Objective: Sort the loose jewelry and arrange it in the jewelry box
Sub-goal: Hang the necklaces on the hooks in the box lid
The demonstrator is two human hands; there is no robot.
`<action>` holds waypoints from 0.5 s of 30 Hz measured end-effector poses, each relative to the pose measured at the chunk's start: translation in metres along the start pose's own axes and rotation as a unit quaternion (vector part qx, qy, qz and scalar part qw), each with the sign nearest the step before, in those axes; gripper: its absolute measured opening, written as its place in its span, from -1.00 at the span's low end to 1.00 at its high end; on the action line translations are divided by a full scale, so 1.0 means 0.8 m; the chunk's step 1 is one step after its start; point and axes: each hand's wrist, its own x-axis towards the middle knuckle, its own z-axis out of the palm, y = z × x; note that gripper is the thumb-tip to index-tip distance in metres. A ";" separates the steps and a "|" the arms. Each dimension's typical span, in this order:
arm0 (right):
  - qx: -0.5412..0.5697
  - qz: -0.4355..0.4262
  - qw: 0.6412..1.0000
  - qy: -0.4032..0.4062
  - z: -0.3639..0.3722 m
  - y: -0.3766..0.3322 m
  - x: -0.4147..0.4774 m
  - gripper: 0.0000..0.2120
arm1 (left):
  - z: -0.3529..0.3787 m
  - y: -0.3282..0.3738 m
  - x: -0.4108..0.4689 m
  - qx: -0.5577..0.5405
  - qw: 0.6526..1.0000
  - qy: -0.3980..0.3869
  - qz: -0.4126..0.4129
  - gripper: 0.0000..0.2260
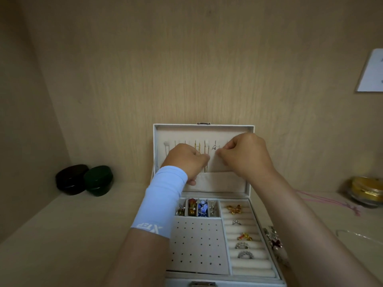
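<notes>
A white jewelry box (251,195) stands open on the shelf with its lid upright. Several thin necklaces (197,148) hang from hooks inside the lid. My left hand (184,161) and my right hand (246,156) are both raised in front of the lid, fingertips pinched close together near a small silver clasp (213,147). What they pinch is too fine to make out. Several rings (242,245) sit in the ring rolls on the right. Small compartments at the back hold coloured earrings (202,208). The perforated earring panel (196,247) is bare.
Two dark round tins (83,180) sit at the back left. A gold-lidded jar (365,191) and a pink cord (331,201) lie at the right. Loose brooches (275,243) and a thin silver chain (356,235) rest right of the box. A paper note (371,71) hangs on the wall.
</notes>
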 end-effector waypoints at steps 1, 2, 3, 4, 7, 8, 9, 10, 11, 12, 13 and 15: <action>0.012 0.017 0.999 -0.046 -0.002 -0.002 -0.004 -0.77 | -0.001 0.003 -0.003 -0.019 0.999 -0.036 0.000 -0.74; 0.038 0.039 0.994 -0.096 -0.005 -0.005 -0.009 -0.75 | -0.003 0.006 -0.007 -0.030 0.997 -0.071 0.004 -0.76; 0.072 0.060 0.986 -0.141 -0.007 -0.007 -0.013 -0.74 | -0.005 0.010 -0.012 -0.032 0.994 -0.104 0.011 -0.80; 0.105 0.081 0.975 -0.179 -0.010 -0.010 -0.017 -0.74 | -0.007 0.014 -0.016 -0.025 0.991 -0.133 0.020 -0.82; 0.212 0.130 0.935 -0.254 -0.018 -0.010 -0.025 -0.77 | -0.012 0.023 -0.027 -0.001 0.982 -0.183 0.046 -0.82; 0.237 0.134 0.924 -0.268 -0.021 -0.009 -0.025 -0.79 | -0.014 0.026 -0.029 0.000 0.980 -0.192 0.049 -0.81; 0.247 0.131 0.920 -0.276 -0.023 -0.006 -0.024 -0.80 | -0.017 0.026 -0.031 -0.003 0.978 -0.202 0.050 -0.81; 0.245 0.125 0.921 -0.276 -0.025 -0.003 -0.023 -0.81 | -0.020 0.027 -0.033 -0.001 0.976 -0.212 0.050 -0.80; 0.240 0.118 0.925 -0.270 -0.029 -0.001 -0.022 -0.82 | -0.024 0.027 -0.035 0.007 0.974 -0.220 0.050 -0.80; 0.238 0.113 0.928 -0.262 -0.033 0.001 -0.021 -0.82 | -0.028 0.027 -0.036 0.020 0.973 -0.225 0.048 -0.81; 0.242 0.109 0.929 -0.257 -0.037 0.003 -0.019 -0.82 | -0.032 0.028 -0.038 0.034 0.972 -0.228 0.045 -0.81; 0.250 0.103 0.927 -0.261 -0.045 0.006 -0.017 -0.81 | -0.039 0.026 -0.039 0.043 0.974 -0.217 0.042 -0.81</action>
